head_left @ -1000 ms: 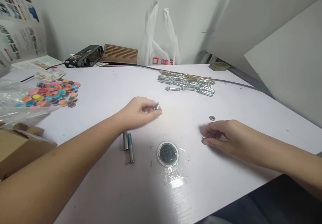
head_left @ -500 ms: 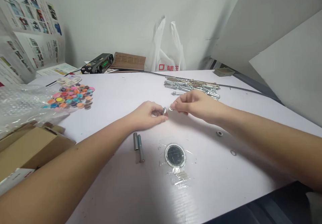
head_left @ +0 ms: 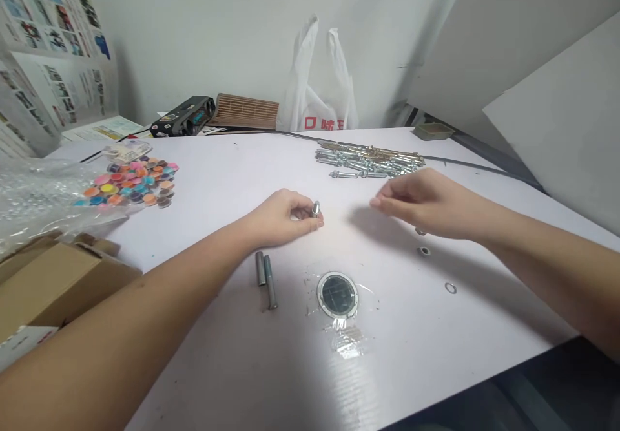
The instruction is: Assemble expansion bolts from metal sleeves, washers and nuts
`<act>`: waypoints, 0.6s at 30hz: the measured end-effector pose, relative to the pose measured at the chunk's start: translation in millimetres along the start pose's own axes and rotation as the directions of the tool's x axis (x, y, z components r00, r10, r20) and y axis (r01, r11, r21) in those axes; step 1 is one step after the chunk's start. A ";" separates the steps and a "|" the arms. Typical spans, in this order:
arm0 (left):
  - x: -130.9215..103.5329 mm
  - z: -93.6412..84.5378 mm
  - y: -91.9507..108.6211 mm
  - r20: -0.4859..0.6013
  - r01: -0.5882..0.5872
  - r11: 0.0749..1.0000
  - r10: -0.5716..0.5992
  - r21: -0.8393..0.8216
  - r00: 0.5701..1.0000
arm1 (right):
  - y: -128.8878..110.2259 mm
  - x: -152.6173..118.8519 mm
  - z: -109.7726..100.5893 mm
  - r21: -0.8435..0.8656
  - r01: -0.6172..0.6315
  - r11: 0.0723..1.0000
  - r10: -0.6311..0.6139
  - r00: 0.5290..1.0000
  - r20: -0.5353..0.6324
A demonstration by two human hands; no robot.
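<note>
My left hand (head_left: 285, 219) is closed around a short metal bolt (head_left: 316, 209). The bolt's silver tip stands upright above the thumb and finger, and its lower part is hidden. To the right, my right hand (head_left: 419, 201) hovers over the table with its fingers loosely curled and nothing visible at the fingertips. Beneath that hand lies a small metal piece (head_left: 420, 231), partly covered. A nut (head_left: 424, 251) and a flat washer (head_left: 451, 287) rest nearer to me. A metal sleeve (head_left: 260, 269) and a bolt (head_left: 270, 283) lie side by side below my left wrist.
Several anchor bolts (head_left: 368, 159) are piled at the back. A round dark disc (head_left: 338, 294) is taped to the table. Coloured caps (head_left: 133, 182), a clear plastic bag (head_left: 43, 192) and a cardboard box (head_left: 62, 282) occupy the left side. Behind stands a white carrier bag (head_left: 314, 101).
My right hand has moved away to the right from the bolt. The washer that was in its fingertips no longer shows there. My left hand keeps its hold on the bolt.
</note>
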State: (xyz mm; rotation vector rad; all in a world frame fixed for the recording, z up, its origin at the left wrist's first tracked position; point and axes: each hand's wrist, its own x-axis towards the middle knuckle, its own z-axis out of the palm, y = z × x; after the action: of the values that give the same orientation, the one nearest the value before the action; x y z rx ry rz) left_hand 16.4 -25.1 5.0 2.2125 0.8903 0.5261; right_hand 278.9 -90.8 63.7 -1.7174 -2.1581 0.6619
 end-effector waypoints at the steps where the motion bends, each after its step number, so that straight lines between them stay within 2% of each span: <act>1: 0.5 0.2 -0.7 0.003 0.003 1.000 -0.003 -0.007 1.000 | 9.8 -11.1 -4.1 -0.077 0.012 0.997 -0.008 0.999 0.041; 3: 1.4 0.4 -1.9 0.006 0.005 1.000 -0.005 -0.018 1.000 | 29.1 -32.6 -7.5 -0.175 -0.016 0.984 0.041 0.990 0.135; 5: 1.7 0.4 -2.3 0.010 0.006 1.000 -0.005 -0.029 1.000 | 45.5 -49.7 -5.0 -0.199 -0.092 0.976 0.126 0.978 0.164; 9: 0.3 -0.1 -0.2 0.017 0.011 0.999 -0.010 -0.044 1.000 | 58.9 -61.9 3.9 -0.185 -0.167 0.968 0.203 0.959 0.200; 11: -0.5 -0.3 0.8 0.022 0.010 0.999 -0.009 -0.053 1.000 | 53.7 -58.3 3.5 -0.196 -0.139 0.971 0.183 0.957 0.223; 14: -0.9 -0.2 0.6 0.033 0.002 0.997 0.000 -0.074 0.999 | 31.4 -44.8 -2.2 -0.173 -0.064 0.983 0.105 0.965 0.240; 18: -0.8 0.1 -0.4 0.017 -0.019 0.997 0.020 -0.073 1.000 | -15.8 -14.2 -1.9 -0.087 0.164 0.983 -0.157 0.984 0.080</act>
State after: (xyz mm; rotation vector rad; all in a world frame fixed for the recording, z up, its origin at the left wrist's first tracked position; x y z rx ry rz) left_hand 15.7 -25.4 4.6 2.1580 0.8285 0.5391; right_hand 270.0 -107.1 74.4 -1.5639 -2.3832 0.5975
